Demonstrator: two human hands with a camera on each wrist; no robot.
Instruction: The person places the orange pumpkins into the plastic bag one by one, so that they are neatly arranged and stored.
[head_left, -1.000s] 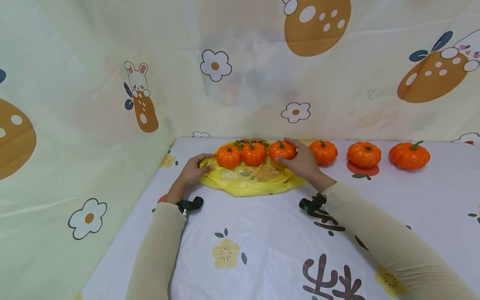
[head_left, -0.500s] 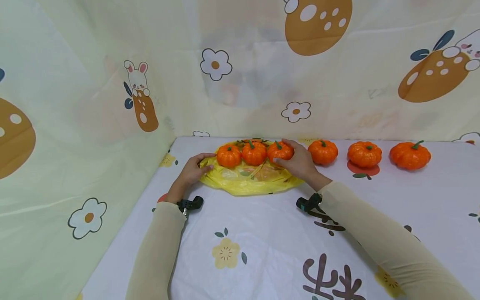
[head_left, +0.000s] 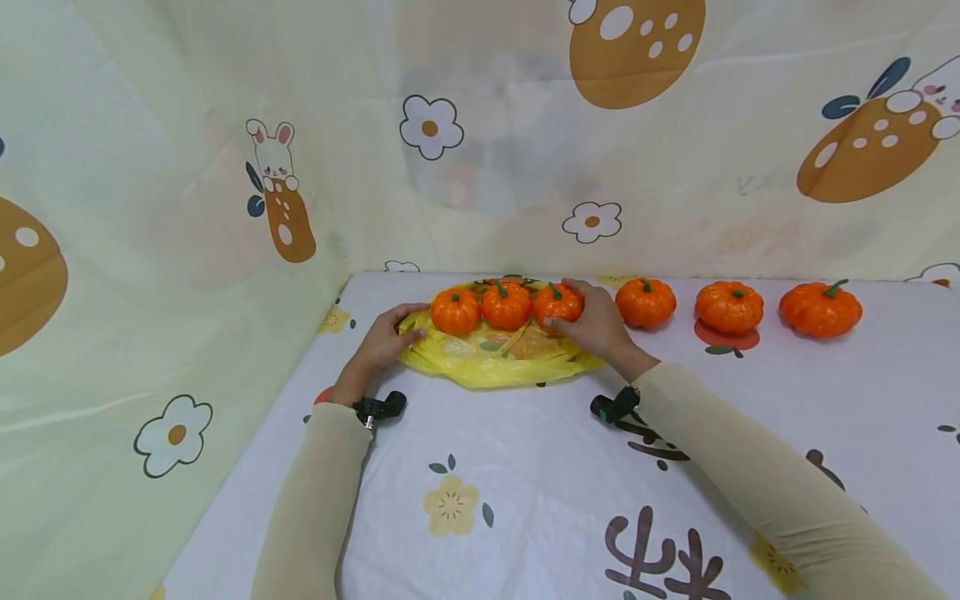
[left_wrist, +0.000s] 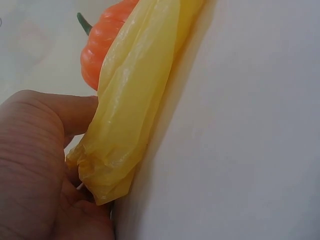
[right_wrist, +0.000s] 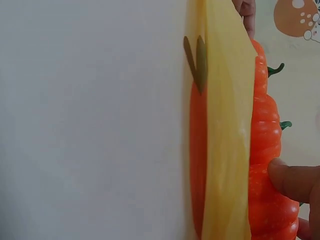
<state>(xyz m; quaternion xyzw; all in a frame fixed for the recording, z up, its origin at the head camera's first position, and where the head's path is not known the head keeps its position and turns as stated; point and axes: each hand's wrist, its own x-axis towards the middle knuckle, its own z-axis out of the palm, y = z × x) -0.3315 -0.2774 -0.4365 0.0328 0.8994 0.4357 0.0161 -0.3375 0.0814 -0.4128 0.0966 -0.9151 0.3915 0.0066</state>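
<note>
Three small orange pumpkins with green stems stand in a row on a yellow plastic bag (head_left: 487,371) at the back of the table. My right hand (head_left: 600,321) grips the right-hand pumpkin (head_left: 553,307), its thumb (right_wrist: 287,177) on the front and fingers behind. That pumpkin sits against the middle pumpkin (head_left: 506,307). At the bag's left end, my left hand (head_left: 385,337) holds the yellow edge between thumb and fingers, close beside the left pumpkin (head_left: 455,312). The left wrist view shows the crumpled bag end (left_wrist: 112,165) at the palm, some fingers hidden behind it.
To the right, three more pumpkins stand in line: one beside my right hand (head_left: 646,303), a middle one (head_left: 729,308) and a far-right one (head_left: 821,311). A patterned cloth wall (head_left: 510,183) rises behind, another at left. A white printed cloth (head_left: 540,467) covers the table.
My right hand has slid its pumpkin a little left, up against the middle pumpkin. The gap to the pumpkins on the right has widened. My left hand stays at the bag's end.
</note>
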